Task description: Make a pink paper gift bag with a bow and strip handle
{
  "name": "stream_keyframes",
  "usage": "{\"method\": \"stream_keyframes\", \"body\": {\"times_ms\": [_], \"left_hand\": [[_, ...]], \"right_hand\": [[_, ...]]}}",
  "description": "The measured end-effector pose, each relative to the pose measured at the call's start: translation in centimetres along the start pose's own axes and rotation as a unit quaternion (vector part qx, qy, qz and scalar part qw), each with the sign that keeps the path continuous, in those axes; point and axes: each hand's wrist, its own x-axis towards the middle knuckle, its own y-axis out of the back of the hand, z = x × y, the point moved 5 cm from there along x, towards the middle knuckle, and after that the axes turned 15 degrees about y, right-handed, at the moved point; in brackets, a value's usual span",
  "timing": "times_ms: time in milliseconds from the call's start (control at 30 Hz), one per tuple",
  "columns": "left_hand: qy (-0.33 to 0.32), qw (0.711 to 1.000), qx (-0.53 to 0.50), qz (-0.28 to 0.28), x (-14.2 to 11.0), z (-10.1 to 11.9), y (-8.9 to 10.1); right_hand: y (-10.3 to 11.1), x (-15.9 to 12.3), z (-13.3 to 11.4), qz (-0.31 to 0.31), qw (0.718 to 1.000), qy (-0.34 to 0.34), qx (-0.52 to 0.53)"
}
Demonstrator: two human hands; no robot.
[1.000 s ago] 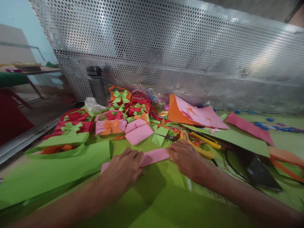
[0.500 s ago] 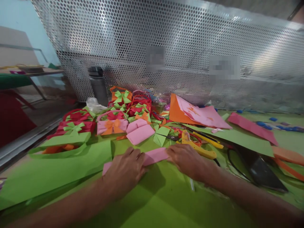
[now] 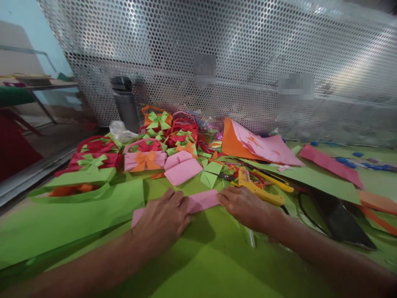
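A folded strip of pink paper [image 3: 203,201] lies slantwise on the green work surface [image 3: 204,265]. Over its left part, my left hand [image 3: 166,213] presses down with fingers curled. The strip's right end is pinched by my right hand [image 3: 242,203], thumb tucked out of sight. Just beyond the strip sits a folded pink paper piece [image 3: 182,169], with a light green paper bow [image 3: 211,174] beside it. A yellow glue gun [image 3: 262,193] rests just behind my right hand. A clear glue stick [image 3: 251,238] lies in front of that wrist.
Small paper bags with bows [image 3: 145,160] crowd the back left, near a grey bottle [image 3: 124,105]. Green paper sheets [image 3: 77,223] spread at left. Pink and orange sheets [image 3: 263,145], a yellow cutter [image 3: 276,182] and a dark flat object [image 3: 341,219] are at right. A perforated metal panel [image 3: 235,37] stands behind.
The camera view has shifted slightly. Both hands keep their hold on the pink strip, almost unmoved.
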Motion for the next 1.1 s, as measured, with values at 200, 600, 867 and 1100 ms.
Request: {"method": "stream_keyframes", "body": {"times_ms": [200, 600, 867, 1100], "left_hand": [[0.000, 1.000, 0.000, 0.007, 0.2, 0.0, 0.2], [-0.007, 1.000, 0.007, 0.020, 0.3, 0.1, 0.0], [0.003, 1.000, -0.015, 0.010, 0.3, 0.0, -0.1], [-0.008, 0.999, -0.012, 0.040, 0.2, 0.0, -0.2]], "right_hand": [[0.2, 0.3, -0.3, -0.020, 0.999, 0.010, -0.032], [-0.7, 0.5, -0.9, 0.008, 0.993, 0.049, -0.104], [-0.9, 0.6, -0.7, 0.011, 0.994, 0.015, -0.110], [-0.8, 0.5, 0.4, 0.023, 0.994, -0.038, -0.097]]}}
